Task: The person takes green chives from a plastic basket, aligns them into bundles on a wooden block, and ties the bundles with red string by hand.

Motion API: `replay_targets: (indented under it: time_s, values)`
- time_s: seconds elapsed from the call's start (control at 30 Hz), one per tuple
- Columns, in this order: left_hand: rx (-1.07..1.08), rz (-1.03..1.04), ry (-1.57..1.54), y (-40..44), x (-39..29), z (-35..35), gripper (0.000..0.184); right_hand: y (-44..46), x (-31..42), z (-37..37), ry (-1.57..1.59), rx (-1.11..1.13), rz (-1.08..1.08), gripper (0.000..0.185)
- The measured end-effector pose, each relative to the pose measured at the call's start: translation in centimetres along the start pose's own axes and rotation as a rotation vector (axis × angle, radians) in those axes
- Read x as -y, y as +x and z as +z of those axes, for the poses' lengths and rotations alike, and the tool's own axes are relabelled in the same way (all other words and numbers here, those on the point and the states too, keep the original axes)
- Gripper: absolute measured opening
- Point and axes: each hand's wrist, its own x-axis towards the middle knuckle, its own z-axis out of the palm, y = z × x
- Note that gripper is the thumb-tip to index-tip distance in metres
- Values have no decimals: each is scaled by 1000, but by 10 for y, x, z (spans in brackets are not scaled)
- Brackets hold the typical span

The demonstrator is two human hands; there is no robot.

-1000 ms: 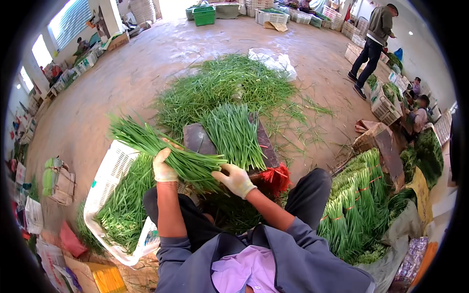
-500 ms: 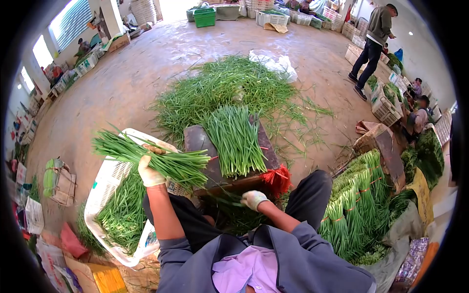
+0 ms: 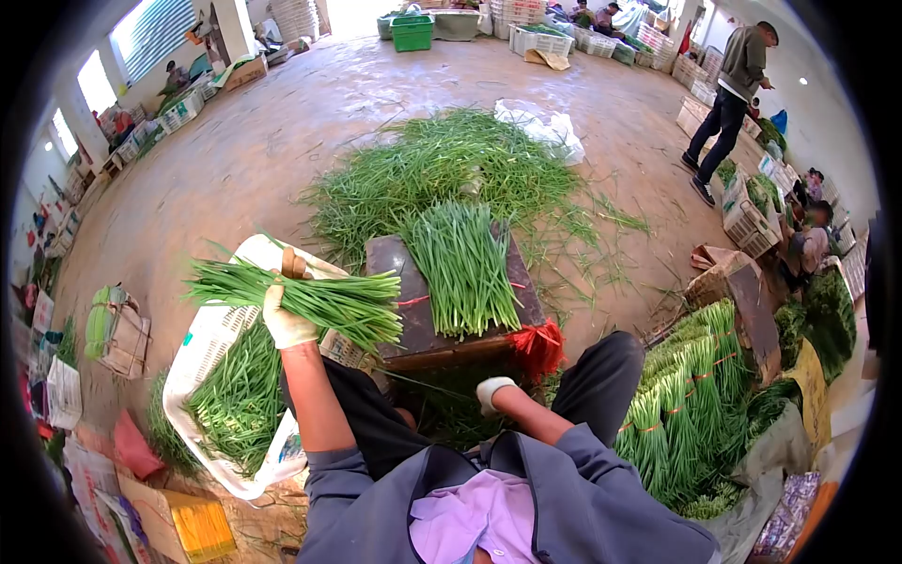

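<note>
My left hand (image 3: 287, 318), in a pale glove, is closed round a bunch of long green stalks (image 3: 343, 303), held level above the white basket's edge. More loose stalks fill that white basket (image 3: 202, 350). My right hand (image 3: 492, 393), also gloved, is low between my knees, its fingers mostly hidden in shadow near the green scraps. In front of me a dark block (image 3: 390, 258) bears a pile of stalks (image 3: 462, 273) with a red tie under it. Red ties (image 3: 538, 348) hang at the block's front right corner.
A heap of loose greens (image 3: 442, 169) lies behind the block, beside a white plastic sheet (image 3: 543, 127). Tied bunches (image 3: 681, 399) are stacked at my right. One person (image 3: 733, 94) stands at the back right; others sit among crates (image 3: 749, 214).
My left hand has drawn the bunch leftward, off the block's front. My right hand has let go of the stalks' end and dropped down between my knees. The view has shifted slightly.
</note>
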Motion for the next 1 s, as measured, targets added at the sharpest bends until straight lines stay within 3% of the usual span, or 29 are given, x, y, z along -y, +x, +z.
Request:
replay_targets:
  time_s: [0.03,0.1,0.17,0.23,0.33,0.5,0.63,0.7,0.73,0.8,0.83,0.9,1.0]
  values:
    - [0,4,-2,3,3,-3,27,-14,8,-21,82,-156,-13,26]
    - [65,-53,-135,1,10,-8,29,-34,29,-55,309,-815,-171,27]
    - [-130,-62,-44,-3,20,1,25,-61,64,-104,595,-1132,-418,32]
    - [-128,-135,-78,-9,26,15,23,-68,93,-132,604,-1338,-470,34]
    - [-146,-105,-77,-12,47,24,24,-64,121,-156,550,-1353,-293,25]
    - [-187,-75,-1,-15,52,27,24,-43,109,-156,805,-1338,-490,17]
    - [-163,-42,-80,-5,38,7,20,-32,77,-108,608,-1215,-386,16]
    - [-372,-30,-14,-9,25,35,22,-21,54,-67,463,-934,-276,20]
    - [-334,-50,-45,-7,21,28,22,-16,42,-47,333,-757,-220,22]
    - [-302,-69,-75,-8,17,24,22,-14,28,-31,66,-108,-108,28]
    - [-343,-29,-70,-8,17,28,21,-11,22,-23,-45,77,-117,32]
    - [-383,11,-63,-7,18,30,19,-36,25,-38,-62,87,-151,32]
    - [-193,-80,-29,-10,28,23,13,-59,41,-88,401,-614,-358,45]
